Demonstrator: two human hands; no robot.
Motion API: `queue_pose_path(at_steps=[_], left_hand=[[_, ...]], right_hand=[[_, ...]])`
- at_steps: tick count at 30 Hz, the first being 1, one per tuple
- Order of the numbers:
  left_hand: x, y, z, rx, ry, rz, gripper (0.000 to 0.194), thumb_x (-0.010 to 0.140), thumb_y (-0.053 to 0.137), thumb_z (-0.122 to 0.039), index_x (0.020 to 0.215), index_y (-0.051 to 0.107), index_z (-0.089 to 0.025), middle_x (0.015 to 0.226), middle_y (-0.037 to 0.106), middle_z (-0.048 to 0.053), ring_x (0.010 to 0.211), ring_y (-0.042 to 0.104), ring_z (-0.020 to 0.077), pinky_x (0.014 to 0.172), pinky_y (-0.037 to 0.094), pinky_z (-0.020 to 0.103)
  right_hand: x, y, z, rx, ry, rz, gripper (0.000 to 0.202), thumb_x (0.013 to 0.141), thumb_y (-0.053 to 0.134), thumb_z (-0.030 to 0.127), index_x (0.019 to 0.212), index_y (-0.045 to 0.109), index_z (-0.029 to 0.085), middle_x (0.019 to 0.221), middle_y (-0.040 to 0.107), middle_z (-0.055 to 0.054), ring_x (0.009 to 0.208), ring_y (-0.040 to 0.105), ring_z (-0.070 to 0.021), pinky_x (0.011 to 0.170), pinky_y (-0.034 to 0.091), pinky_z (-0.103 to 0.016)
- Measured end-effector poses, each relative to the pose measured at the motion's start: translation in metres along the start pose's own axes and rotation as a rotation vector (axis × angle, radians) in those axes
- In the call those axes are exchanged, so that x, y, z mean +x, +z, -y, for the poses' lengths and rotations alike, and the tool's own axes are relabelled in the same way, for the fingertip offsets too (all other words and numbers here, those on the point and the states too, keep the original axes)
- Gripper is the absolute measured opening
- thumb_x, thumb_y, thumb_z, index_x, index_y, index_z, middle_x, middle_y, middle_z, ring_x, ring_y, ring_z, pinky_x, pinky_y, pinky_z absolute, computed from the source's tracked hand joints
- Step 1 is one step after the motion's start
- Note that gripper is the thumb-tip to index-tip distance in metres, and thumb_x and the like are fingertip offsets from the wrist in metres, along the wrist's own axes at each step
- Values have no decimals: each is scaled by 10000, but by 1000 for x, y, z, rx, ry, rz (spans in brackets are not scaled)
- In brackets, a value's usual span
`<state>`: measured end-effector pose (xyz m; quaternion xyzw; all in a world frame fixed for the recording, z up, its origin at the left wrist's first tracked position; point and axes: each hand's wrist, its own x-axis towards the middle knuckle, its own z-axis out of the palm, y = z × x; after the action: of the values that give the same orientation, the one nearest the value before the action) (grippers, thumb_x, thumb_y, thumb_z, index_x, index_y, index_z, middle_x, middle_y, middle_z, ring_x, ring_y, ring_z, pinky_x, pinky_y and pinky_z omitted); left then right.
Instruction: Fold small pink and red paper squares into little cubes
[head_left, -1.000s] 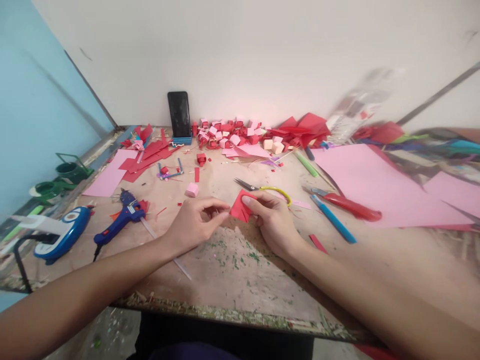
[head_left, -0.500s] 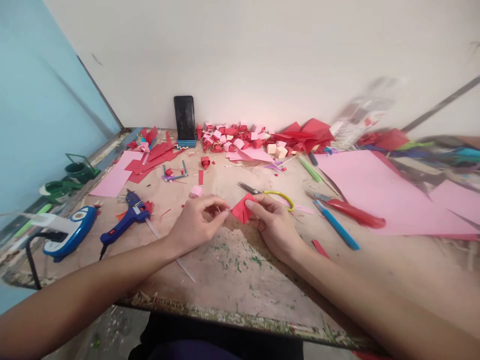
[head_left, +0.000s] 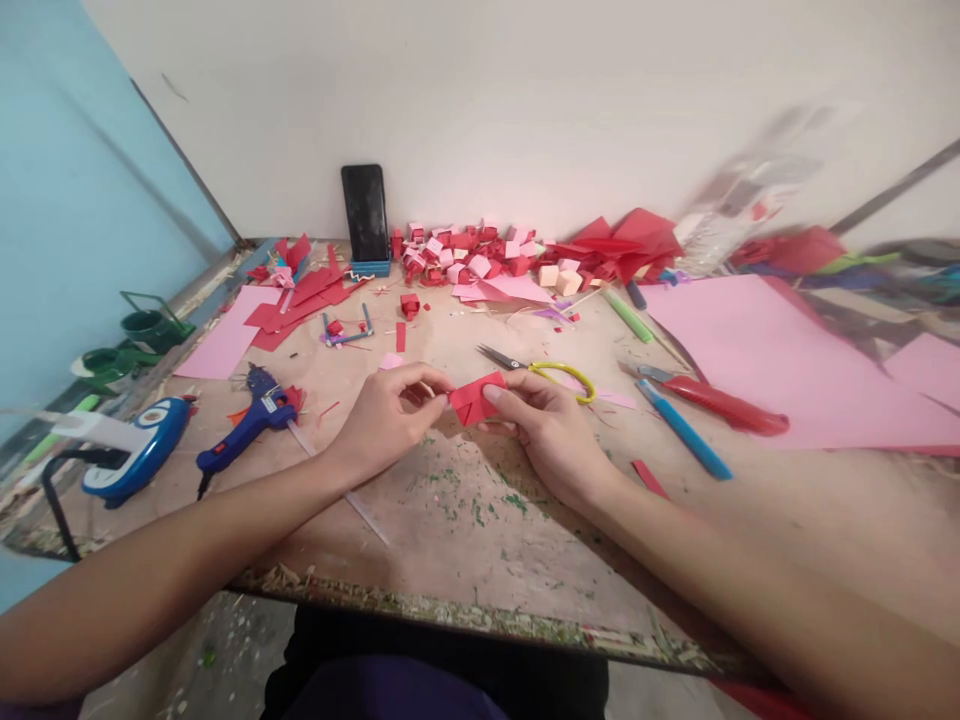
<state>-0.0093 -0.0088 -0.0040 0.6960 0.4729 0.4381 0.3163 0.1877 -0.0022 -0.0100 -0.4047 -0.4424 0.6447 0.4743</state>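
Observation:
A small red paper piece (head_left: 471, 402) with a slit or fold line is held above the table between both hands. My right hand (head_left: 551, 425) pinches its right part, thumb on top. At its left edge, my left hand (head_left: 397, 415) has thumb and forefinger pressed together on the paper's corner. Yellow-handled scissors (head_left: 559, 376) lie just behind my right hand, their blades pointing left. A pink paper cube (head_left: 391, 361) sits behind my left hand, partly hidden by it.
Blue glue gun (head_left: 251, 420) and a blue-white device (head_left: 139, 455) lie left. Small paper cubes (head_left: 465, 255) are heaped at the back beside a phone (head_left: 365, 215). Right: red-handled cutter (head_left: 724, 402), blue pen-like stick (head_left: 686, 430), pink sheets (head_left: 765, 360).
The red paper has turned and shifted slightly left. My left fingers, apart from it before, now touch its left edge. The camera view has shifted a little.

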Motion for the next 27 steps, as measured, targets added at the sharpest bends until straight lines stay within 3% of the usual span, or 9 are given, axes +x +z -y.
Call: queue_pose_path(at_steps=[7, 27], left_hand=[[2, 0, 2, -9, -16, -29, 99, 861, 639, -158, 877, 735, -175, 844, 744, 24, 756, 677, 153, 715, 531, 262], [2, -2, -2, -19, 22, -90, 89, 854, 662, -163, 862, 748, -187, 862, 738, 19, 799, 664, 155, 745, 519, 257]], right_hand=[[1, 1, 3, -55, 20, -1, 150, 744, 856, 296, 781, 754, 192, 820, 771, -42, 743, 704, -167, 668, 595, -276], [2, 0, 2, -54, 32, -1, 197, 742, 857, 340, 778, 743, 183, 759, 751, -35, 687, 696, -171, 635, 562, -293]])
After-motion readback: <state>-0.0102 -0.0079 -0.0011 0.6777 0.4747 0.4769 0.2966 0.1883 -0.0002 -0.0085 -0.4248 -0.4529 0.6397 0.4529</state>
